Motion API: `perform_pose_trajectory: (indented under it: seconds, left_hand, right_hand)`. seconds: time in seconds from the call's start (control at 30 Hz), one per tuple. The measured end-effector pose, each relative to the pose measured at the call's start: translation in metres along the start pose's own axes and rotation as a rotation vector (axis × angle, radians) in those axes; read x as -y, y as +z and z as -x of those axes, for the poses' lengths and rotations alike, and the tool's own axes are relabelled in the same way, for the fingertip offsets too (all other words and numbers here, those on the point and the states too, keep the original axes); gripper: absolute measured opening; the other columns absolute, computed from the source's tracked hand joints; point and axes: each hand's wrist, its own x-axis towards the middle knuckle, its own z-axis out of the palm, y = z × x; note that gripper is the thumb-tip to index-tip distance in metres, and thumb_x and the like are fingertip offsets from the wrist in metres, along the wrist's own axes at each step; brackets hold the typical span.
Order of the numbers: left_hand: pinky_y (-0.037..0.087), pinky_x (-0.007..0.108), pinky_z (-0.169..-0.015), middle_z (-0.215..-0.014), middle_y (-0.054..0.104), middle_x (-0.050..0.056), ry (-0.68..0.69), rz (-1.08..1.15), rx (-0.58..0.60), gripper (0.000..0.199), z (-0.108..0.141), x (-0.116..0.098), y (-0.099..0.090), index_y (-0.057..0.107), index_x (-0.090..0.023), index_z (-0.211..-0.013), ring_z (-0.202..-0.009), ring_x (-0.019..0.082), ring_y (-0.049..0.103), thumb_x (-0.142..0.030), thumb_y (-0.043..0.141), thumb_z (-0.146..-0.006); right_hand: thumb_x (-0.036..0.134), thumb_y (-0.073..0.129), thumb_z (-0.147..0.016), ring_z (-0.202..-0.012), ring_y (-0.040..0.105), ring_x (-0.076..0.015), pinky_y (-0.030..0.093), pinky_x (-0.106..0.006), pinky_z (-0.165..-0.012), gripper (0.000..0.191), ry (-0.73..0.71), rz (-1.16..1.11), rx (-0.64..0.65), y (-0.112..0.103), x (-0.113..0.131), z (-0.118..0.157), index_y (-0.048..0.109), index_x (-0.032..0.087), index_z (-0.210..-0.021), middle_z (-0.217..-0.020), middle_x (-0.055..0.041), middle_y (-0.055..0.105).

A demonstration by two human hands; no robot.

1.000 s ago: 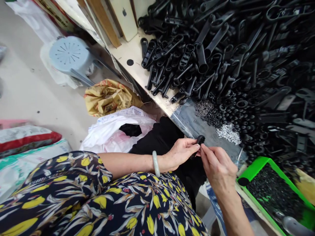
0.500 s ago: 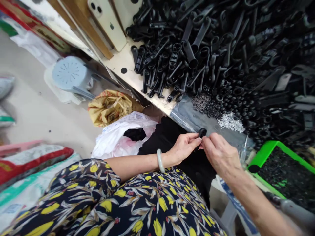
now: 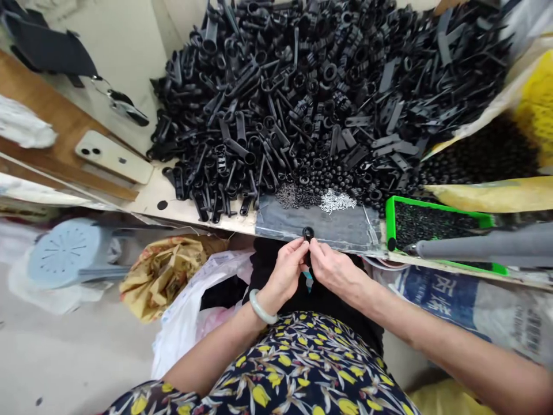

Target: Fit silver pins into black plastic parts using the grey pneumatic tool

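Observation:
My left hand (image 3: 287,267) and my right hand (image 3: 332,270) meet at the table's front edge, both pinching one small black plastic part (image 3: 308,234) whose round end sticks up between the fingertips. A pale green bangle (image 3: 261,308) circles my left wrist. Just beyond the part lies a grey mat (image 3: 328,223) with a little heap of silver pins (image 3: 337,200) and dark small springs or rings (image 3: 292,196). A huge pile of black plastic handles (image 3: 302,98) covers the table behind.
A green tray (image 3: 391,222) of tiny black pieces stands right of the mat, with a grey tool handle (image 3: 479,246) across it. A phone (image 3: 113,157) leans at left. A blue stool (image 3: 64,252), yellow sack (image 3: 164,271) and white bag (image 3: 190,314) sit on the floor.
The camera swung to face the table squarely. Both hands stayed joined on the small black part, now held centred at the table edge.

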Motion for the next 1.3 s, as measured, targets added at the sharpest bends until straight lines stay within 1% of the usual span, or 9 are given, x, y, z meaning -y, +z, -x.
perform_pose_trajectory:
  seconds: [0.13, 0.27, 0.37, 0.43, 0.57, 0.7, 0.87, 1.1, 1.3]
  left_hand:
    - [0.039, 0.016, -0.056, -0.072, 0.061, -0.003, 0.006, -0.021, -0.031, 0.043, -0.001, -0.002, 0.000, 0.070, -0.014, -0.088, -0.061, 0.007, 0.050, -0.042, 0.095, -0.067]
    - [0.057, 0.027, -0.075, -0.086, 0.073, 0.003, -0.020, -0.008, -0.024, 0.043, 0.001, -0.011, 0.002, 0.070, -0.014, -0.098, -0.075, 0.015, 0.068, -0.042, 0.091, -0.072]
    - [0.060, 0.033, -0.082, -0.084, 0.075, 0.005, -0.025, -0.047, -0.026, 0.043, 0.005, -0.025, 0.004, 0.069, -0.014, -0.107, -0.076, 0.019, 0.073, -0.043, 0.085, -0.079]
    - [0.059, 0.033, -0.083, -0.085, 0.075, 0.006, -0.017, -0.069, -0.025, 0.044, 0.005, -0.034, 0.007, 0.068, -0.013, -0.113, -0.079, 0.021, 0.075, -0.041, 0.081, -0.081]
    - [0.057, 0.031, -0.079, -0.082, 0.075, 0.005, 0.023, -0.060, 0.011, 0.039, -0.001, -0.044, 0.015, 0.063, -0.015, -0.114, -0.079, 0.021, 0.075, -0.037, 0.075, -0.084]
    - [0.056, 0.031, -0.079, -0.079, 0.073, 0.001, 0.111, -0.101, 0.033, 0.033, -0.013, -0.045, 0.022, 0.054, -0.020, -0.107, -0.073, 0.019, 0.074, -0.033, 0.075, -0.085]
    - [0.055, 0.030, -0.080, -0.082, 0.073, 0.000, 0.222, -0.134, -0.004, 0.035, -0.026, -0.043, 0.028, 0.050, -0.021, -0.108, -0.072, 0.017, 0.073, -0.036, 0.075, -0.088]
    - [0.056, 0.030, -0.077, -0.085, 0.073, 0.002, 0.180, -0.103, -0.031, 0.039, -0.031, -0.038, 0.026, 0.050, -0.020, -0.110, -0.075, 0.017, 0.073, -0.037, 0.075, -0.086]
    - [0.055, 0.026, -0.070, -0.088, 0.074, 0.002, 0.173, -0.142, -0.079, 0.039, -0.031, -0.036, 0.026, 0.048, -0.022, -0.107, -0.077, 0.017, 0.073, -0.037, 0.076, -0.085]
  right_hand:
    - [-0.005, 0.055, -0.086, -0.092, 0.064, -0.0230, 0.055, -0.030, -0.066, 0.036, -0.005, -0.095, 0.044, -0.007, -0.001, -0.002, 0.072, 0.007, -0.116, -0.112, -0.0167, 0.068]
    - [0.021, 0.057, -0.104, -0.068, 0.058, -0.0127, 0.042, -0.025, -0.058, 0.018, 0.033, -0.315, 0.095, -0.021, -0.056, -0.019, 0.074, 0.019, -0.102, -0.094, -0.0033, 0.066]
    - [0.032, 0.047, -0.110, -0.081, 0.061, -0.0145, 0.043, -0.026, -0.072, 0.032, 0.437, -0.332, -0.157, -0.021, -0.120, -0.040, 0.075, 0.021, -0.100, -0.100, -0.0046, 0.066]
    - [0.035, 0.053, -0.107, -0.100, 0.060, -0.0234, 0.044, -0.033, -0.085, 0.027, 0.716, -0.175, -0.317, -0.016, -0.160, -0.056, 0.076, 0.020, -0.106, -0.111, -0.0104, 0.066]
    - [0.046, 0.067, -0.097, -0.114, 0.050, -0.0343, 0.038, -0.045, -0.094, 0.030, 0.945, -0.021, -0.278, -0.004, -0.204, -0.082, 0.074, 0.018, -0.103, -0.119, -0.0163, 0.063]
    - [0.042, 0.065, -0.098, -0.115, 0.047, -0.0337, 0.035, -0.045, -0.094, 0.024, 0.925, -0.018, -0.241, 0.007, -0.209, -0.091, 0.071, 0.019, -0.097, -0.118, -0.0154, 0.061]
    - [0.048, 0.065, -0.097, -0.115, 0.046, -0.0339, 0.032, -0.045, -0.093, 0.031, 0.906, -0.034, -0.284, 0.024, -0.204, -0.085, 0.068, 0.020, -0.109, -0.121, -0.0152, 0.060]
    - [0.046, 0.058, -0.101, -0.115, 0.048, -0.0329, 0.030, -0.044, -0.094, 0.030, 0.872, -0.064, -0.439, 0.024, -0.180, -0.075, 0.071, 0.022, -0.115, -0.125, -0.0147, 0.060]
    - [0.059, 0.057, -0.101, -0.107, 0.049, -0.0313, 0.029, -0.042, -0.088, 0.042, 0.889, -0.060, -0.284, 0.024, -0.168, -0.080, 0.077, 0.021, -0.094, -0.108, -0.0117, 0.065]
